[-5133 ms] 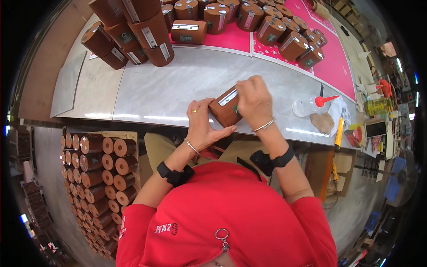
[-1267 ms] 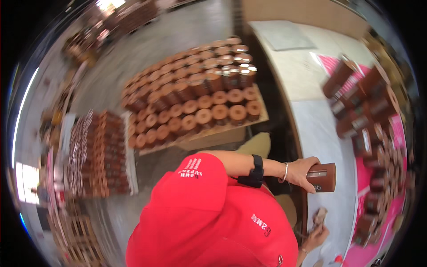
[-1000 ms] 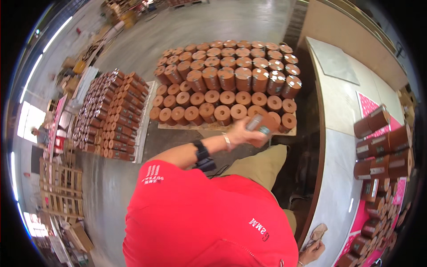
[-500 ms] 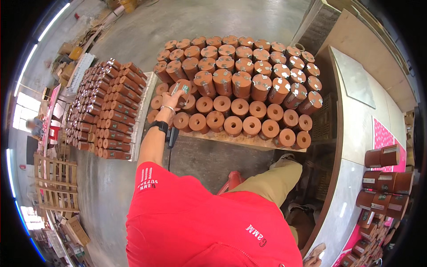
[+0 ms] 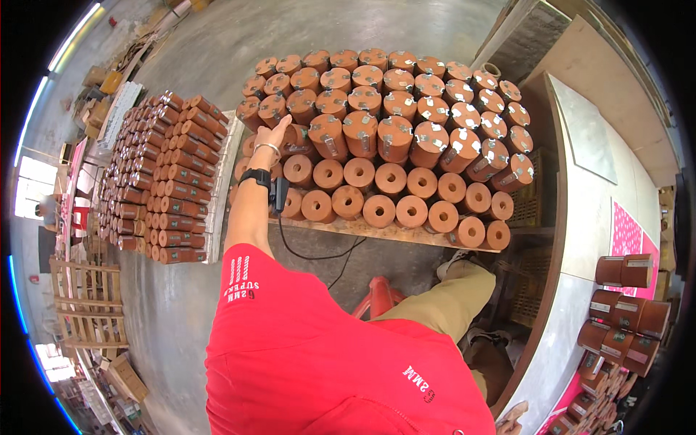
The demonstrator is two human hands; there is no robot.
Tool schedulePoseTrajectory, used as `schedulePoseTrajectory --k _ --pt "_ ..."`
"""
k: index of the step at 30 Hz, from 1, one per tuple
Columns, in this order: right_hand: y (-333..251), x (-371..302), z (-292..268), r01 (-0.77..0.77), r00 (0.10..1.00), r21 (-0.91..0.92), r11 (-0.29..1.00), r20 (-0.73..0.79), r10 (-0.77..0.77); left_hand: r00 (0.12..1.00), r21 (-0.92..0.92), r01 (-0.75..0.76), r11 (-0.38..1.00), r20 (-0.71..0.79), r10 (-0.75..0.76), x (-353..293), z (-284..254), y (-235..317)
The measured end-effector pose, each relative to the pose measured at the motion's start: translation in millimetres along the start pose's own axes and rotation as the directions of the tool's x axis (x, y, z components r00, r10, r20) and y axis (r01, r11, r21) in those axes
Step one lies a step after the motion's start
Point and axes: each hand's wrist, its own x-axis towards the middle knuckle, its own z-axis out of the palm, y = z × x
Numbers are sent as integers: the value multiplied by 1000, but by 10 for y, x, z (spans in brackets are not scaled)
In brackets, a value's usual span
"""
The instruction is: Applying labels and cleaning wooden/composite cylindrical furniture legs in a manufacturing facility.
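Observation:
My left hand [image 5: 271, 136] reaches forward over the far-left part of a stack of reddish-brown cylinders. Its fingers are closed on the end of one brown cylinder [image 5: 297, 140], which lies tilted beside the upright ones; the grip is partly hidden. To the right stand several upright cylinders [image 5: 360, 134] with metal-looking tabs on their tops. In front sits a lower layer of cylinders [image 5: 391, 177] with round holes in their ends. What looks like my right hand [image 5: 513, 418] rests at the table edge at lower right, its fingers mostly cut off or unclear.
A wooden pallet board [image 5: 406, 235] carries the stack. Left of it, a pallet [image 5: 221, 210] holds many brown cylinders on their sides. A pale-topped table [image 5: 580, 181] runs along the right, with more cylinders [image 5: 623, 272] on it. A black cable [image 5: 312, 257] and red stool [image 5: 377, 296] are below.
My left hand has moved slightly left and up. The cylinder it holds has gone from raised above the stack to lower between its neighbours. The view has shifted a little.

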Motion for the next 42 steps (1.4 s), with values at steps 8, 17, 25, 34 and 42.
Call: schedulePoseTrajectory --k 8,17,25,34,42 --pt "123 57 109 -8 998 -59 998 -59 5 906 53 -420 906 -40 422 -364 189 -395" --pt "-190 -15 -24 -156 988 -87 984 -16 155 941 232 -321 918 -33 338 -269 135 -173" --pt "-778 153 -284 -343 876 -133 930 311 368 917 236 -368 900 -67 393 -272 95 36" --pt "-983 22 -259 -214 973 148 966 -59 225 655 110 -729 676 -173 735 -817 246 672" --pt "-813 -85 -569 -258 938 337 906 -138 318 -92 -681 -719 139 292 952 -3580 1641 1640"
